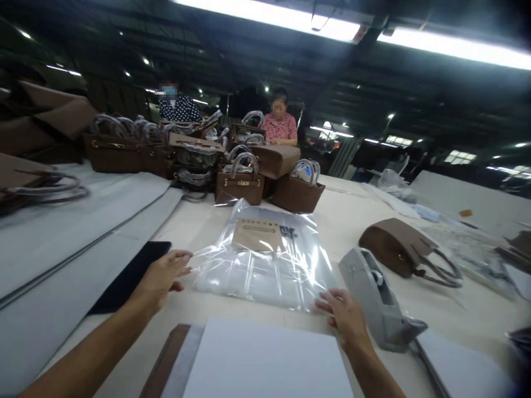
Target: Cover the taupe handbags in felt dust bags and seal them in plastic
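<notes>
Dim workshop [315, 77], pale tabletop [340, 213], plastic bag [261, 271], left hand [164, 276] unclenched, right hand [342, 314] grip unclear

Overhead: a dark, high, beamed ceiling [232, 61], deep in shadow
Near light: two long, bright white tube lamps [456, 47], end to end with a gap, slanting across the top
Far light: small, round white lamps [146, 61] and thin white light strips [332, 131], scattered through the dimness
Windows: pale, bright, rectangular windows [460, 158] at the far right
Furniture: a broad, off-white, flat-topped table [340, 193], stretching well back
Right side: a plain white panel [452, 188], its top edge sloping down rightward
Behind the table: a grey, ribbed, leaning sheet [345, 157]
</notes>
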Demonstrator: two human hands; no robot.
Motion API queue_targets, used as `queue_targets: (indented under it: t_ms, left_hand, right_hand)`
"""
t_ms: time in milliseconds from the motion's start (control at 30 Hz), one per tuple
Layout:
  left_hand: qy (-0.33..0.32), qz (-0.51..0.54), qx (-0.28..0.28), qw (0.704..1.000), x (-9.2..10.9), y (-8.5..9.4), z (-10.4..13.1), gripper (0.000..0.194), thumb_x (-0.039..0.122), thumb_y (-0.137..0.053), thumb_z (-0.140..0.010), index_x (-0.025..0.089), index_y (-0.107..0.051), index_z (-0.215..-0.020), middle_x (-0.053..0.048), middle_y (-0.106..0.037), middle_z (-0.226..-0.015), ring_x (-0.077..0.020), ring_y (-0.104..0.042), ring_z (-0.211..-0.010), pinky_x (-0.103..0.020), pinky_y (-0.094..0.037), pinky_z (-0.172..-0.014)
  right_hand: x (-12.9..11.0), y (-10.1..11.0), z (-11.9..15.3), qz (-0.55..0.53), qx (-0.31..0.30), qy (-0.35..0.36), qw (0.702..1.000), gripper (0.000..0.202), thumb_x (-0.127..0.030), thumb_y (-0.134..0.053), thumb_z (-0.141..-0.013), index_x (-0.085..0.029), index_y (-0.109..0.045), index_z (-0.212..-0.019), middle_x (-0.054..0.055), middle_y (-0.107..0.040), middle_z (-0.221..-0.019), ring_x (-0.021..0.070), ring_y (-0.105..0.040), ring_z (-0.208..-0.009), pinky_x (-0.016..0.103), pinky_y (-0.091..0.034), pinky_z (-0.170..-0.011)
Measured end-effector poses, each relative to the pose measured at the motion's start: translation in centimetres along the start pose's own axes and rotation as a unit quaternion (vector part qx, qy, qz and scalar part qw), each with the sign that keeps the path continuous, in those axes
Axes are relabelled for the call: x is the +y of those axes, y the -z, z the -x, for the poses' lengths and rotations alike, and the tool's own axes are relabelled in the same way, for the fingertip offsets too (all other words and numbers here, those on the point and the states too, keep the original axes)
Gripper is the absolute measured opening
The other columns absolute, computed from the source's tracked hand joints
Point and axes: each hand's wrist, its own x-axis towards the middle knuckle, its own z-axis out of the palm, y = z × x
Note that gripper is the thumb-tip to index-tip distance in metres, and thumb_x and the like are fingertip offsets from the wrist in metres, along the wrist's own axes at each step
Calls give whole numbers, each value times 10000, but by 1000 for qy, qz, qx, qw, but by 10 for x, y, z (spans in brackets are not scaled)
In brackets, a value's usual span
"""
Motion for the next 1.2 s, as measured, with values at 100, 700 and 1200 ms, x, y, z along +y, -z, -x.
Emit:
queue_targets:
  t_ms: [100, 700, 1200]
  left_hand:
    - [55, 169, -7, 984, 7, -13, 7, 210, 188, -686, -603, 156, -545, -755, -42, -607, -835, -155, -618, -769, -122, -359, -412]
    - [-159, -244, -87, 953, -1, -28, 18, 487, 544, -331, -838, 237, -597, -1106, -40, -605, -986, -186, -588, -836, -298, -470, -768]
    - [-177, -186, -237, 937, 44, -13, 66, 421, 425, -267, -913, 293, -410, -1287, -14, -546, -1081, -158, -537, -957, -323, -397, -921]
  right_hand:
    - [14, -9, 2, -158, 35, -68, 984, 388, -435, -658, -654, -176, -430, -833, 79, -634, -821, 221, -631, -859, 226, -518, -536]
    - [4, -20, 1, -355, 96, -170, 914, 432, -266, -821, -404, -134, -535, -699, 21, -619, -708, 162, -636, -736, 205, -550, -692]
    - [-42, 10, 66, 66, 76, 33, 994, 423, -541, -467, -796, -145, -571, -689, 76, -631, -797, 218, -588, -800, 263, -452, -629]
